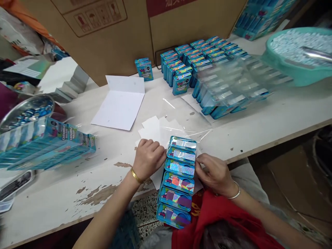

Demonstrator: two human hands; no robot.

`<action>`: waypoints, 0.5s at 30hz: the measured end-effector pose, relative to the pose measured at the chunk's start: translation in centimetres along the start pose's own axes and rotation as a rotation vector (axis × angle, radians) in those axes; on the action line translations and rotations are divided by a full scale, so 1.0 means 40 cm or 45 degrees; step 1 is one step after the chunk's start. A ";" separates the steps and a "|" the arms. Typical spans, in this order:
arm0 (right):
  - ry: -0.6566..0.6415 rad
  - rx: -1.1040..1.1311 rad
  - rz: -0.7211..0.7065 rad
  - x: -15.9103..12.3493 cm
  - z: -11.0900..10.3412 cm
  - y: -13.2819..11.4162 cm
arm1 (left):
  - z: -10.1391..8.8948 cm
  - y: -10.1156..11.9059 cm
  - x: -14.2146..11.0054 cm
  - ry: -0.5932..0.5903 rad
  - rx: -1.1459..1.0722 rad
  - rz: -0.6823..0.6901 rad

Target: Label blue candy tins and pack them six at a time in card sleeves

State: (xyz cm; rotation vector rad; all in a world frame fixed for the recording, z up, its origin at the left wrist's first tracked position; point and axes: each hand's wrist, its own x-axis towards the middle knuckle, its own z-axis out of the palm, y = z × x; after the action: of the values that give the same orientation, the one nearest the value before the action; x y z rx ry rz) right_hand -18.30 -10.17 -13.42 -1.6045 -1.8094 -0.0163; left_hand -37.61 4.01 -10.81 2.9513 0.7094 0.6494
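A row of several blue candy tins stands between my hands, stretching from the table edge toward my lap. Shiny holographic strips run across their upturned narrow faces. A clear plastic bag lies flat beyond the row, and its near edge reaches the farthest tin. My left hand is closed at the left of the row's far end, gripping the bag's edge. On the opposite side my right hand pinches the bag with thumb and fingers. The fingertips of both hands are partly hidden.
More tins stand at the back, some under clear plastic. Wrapped tin packs and a metal bowl are at left. A folded white card lies mid-table. A turquoise basin of pale candies stands right; a cardboard box blocks the back.
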 end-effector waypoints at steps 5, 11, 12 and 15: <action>-0.136 -0.220 0.332 -0.018 0.028 0.014 | 0.053 0.000 -0.025 0.043 0.033 -0.175; -0.179 -0.412 0.326 -0.008 0.047 0.029 | 0.075 0.003 -0.025 0.028 0.113 -0.210; -0.176 -0.426 0.281 -0.008 0.047 0.028 | 0.065 0.006 -0.030 0.033 0.131 -0.203; -0.184 -0.411 0.121 -0.011 0.046 0.019 | 0.025 0.012 -0.054 0.035 0.145 -0.197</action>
State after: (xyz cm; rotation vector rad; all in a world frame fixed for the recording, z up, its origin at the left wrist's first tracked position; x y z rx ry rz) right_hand -18.54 -9.53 -15.34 -1.9596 -1.9118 -0.1597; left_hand -38.75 2.67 -12.51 2.9538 0.9973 0.6587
